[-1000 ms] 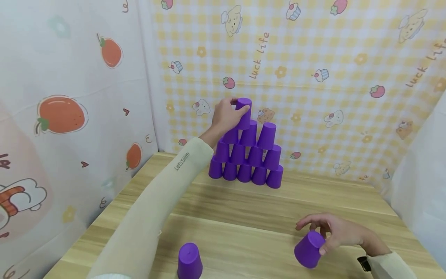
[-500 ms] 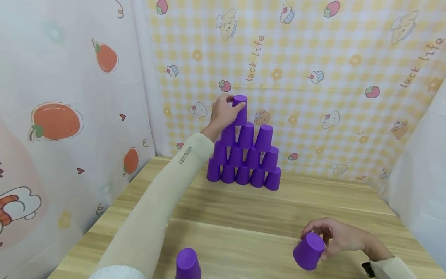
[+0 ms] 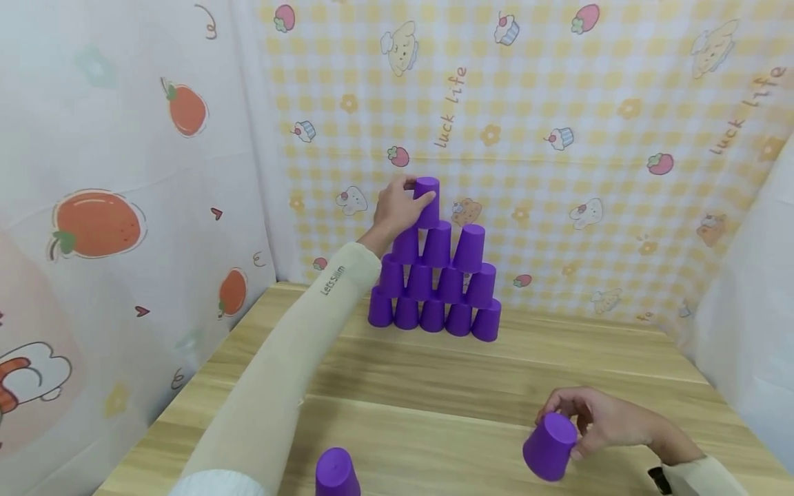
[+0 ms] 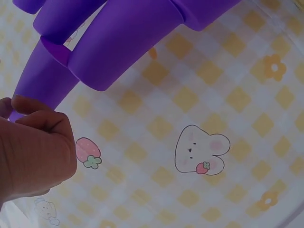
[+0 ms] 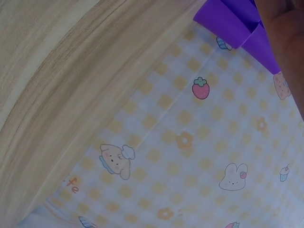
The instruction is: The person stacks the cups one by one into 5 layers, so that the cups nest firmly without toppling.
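At the peak of a pyramid of upside-down purple cups [image 3: 451,284], my left hand [image 3: 397,209] grips a purple cup [image 3: 428,204] between thumb and fingers. That cup meets the left and middle cups of the three-cup row below it. In the left wrist view the hand [image 4: 40,147] is curled at the narrow end of the held cup [image 4: 40,78]. Lower right, my right hand [image 3: 611,419] pinches another upside-down purple cup [image 3: 548,448] by its side; whether it touches the table I cannot tell. The right wrist view shows part of that hand [image 5: 290,40] but not its cup.
One more upside-down purple cup [image 3: 336,472] stands at the table's front, cut by the frame edge. The wooden table [image 3: 422,386] runs back to a yellow checked cloth [image 3: 546,179]. A white printed cloth [image 3: 143,138] hangs at the left.
My left hand has lowered the top cup slightly onto the row of three. My right fingers have closed more snugly round their cup. The camera view has shifted a little.
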### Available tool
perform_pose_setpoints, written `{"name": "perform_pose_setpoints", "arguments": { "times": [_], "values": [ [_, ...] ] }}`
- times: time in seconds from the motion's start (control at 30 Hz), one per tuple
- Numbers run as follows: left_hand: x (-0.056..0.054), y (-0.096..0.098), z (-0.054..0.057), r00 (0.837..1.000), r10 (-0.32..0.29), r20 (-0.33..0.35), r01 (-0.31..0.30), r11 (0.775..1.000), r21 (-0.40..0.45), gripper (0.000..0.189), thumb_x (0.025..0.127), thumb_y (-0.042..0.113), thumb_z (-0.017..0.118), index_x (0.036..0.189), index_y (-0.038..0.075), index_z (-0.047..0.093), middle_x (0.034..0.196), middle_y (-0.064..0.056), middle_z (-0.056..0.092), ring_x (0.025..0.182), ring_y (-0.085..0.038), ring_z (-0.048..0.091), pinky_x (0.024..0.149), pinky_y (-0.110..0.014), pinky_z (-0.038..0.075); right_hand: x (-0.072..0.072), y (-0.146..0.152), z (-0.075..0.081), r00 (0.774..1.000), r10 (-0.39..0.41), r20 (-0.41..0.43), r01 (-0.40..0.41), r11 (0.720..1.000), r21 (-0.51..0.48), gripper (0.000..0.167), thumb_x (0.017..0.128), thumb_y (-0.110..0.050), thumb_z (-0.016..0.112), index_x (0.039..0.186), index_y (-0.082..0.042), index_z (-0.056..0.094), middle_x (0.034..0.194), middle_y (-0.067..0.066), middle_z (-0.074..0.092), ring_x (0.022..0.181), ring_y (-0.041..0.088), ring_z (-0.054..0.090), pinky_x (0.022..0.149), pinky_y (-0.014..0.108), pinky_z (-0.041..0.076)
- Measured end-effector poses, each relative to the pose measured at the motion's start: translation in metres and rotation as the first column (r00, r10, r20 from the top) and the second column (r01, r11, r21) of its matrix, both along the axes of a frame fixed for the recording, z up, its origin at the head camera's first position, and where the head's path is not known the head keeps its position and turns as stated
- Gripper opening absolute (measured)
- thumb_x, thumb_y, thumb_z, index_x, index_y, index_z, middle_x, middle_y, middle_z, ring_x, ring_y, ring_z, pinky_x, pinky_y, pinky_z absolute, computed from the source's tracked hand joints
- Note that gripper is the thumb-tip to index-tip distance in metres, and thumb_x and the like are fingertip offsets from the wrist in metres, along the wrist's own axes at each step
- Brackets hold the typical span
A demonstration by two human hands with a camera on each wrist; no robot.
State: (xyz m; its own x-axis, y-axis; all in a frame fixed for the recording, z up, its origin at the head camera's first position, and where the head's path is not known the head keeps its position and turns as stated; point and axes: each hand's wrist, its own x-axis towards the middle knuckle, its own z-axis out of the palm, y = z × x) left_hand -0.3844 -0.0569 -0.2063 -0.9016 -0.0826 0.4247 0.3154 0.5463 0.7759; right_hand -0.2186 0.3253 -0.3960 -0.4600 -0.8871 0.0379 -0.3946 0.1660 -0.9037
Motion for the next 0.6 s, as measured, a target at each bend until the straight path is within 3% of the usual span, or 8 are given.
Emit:
{"name": "perform_pose_setpoints", "arguments": {
  "times": [0.2, 0.37, 0.6],
  "values": [
    [0.001, -0.004, -0.003, 1.000, -0.012, -0.011, 0.011, 0.999, -0.036, 0.055, 0.092, 0.037, 0.070, 0.140, 0.018, 0.052, 0.132, -0.001, 0.062, 0.122, -0.021, 0.057, 0.100, -0.038, 0.045, -0.002, -0.004, 0.002, 0.999, -0.021, -0.039, 0.022, 1.000, 0.010, 0.045, 0.078, 0.006, 0.075, 0.119, -0.006, 0.059, 0.112, 0.009, 0.069, 0.088, 0.011, 0.064, 0.056, 0.030, 0.052],
    [0.002, -0.003, -0.003, 1.000, -0.026, -0.013, 0.026, 0.999, -0.027, 0.054, 0.093, 0.035, 0.070, 0.140, 0.016, 0.051, 0.132, -0.004, 0.062, 0.119, -0.022, 0.059, 0.098, -0.039, 0.046, -0.003, -0.006, 0.004, 0.998, -0.053, -0.037, 0.053, 0.999, 0.005, 0.046, 0.080, 0.008, 0.071, 0.122, -0.005, 0.060, 0.106, 0.008, 0.069, 0.087, 0.016, 0.064, 0.055, 0.029, 0.051],
    [0.001, -0.004, -0.006, 1.000, 0.006, 0.017, -0.005, 0.999, -0.036, 0.055, 0.093, 0.033, 0.070, 0.141, 0.016, 0.050, 0.134, -0.004, 0.061, 0.118, -0.023, 0.059, 0.097, -0.040, 0.048, -0.003, -0.010, 0.001, 0.988, -0.087, -0.129, 0.084, 0.996, -0.032, 0.049, 0.079, 0.009, 0.072, 0.124, -0.006, 0.060, 0.102, 0.007, 0.068, 0.083, 0.013, 0.063, 0.052, 0.028, 0.050]
  ]
}}
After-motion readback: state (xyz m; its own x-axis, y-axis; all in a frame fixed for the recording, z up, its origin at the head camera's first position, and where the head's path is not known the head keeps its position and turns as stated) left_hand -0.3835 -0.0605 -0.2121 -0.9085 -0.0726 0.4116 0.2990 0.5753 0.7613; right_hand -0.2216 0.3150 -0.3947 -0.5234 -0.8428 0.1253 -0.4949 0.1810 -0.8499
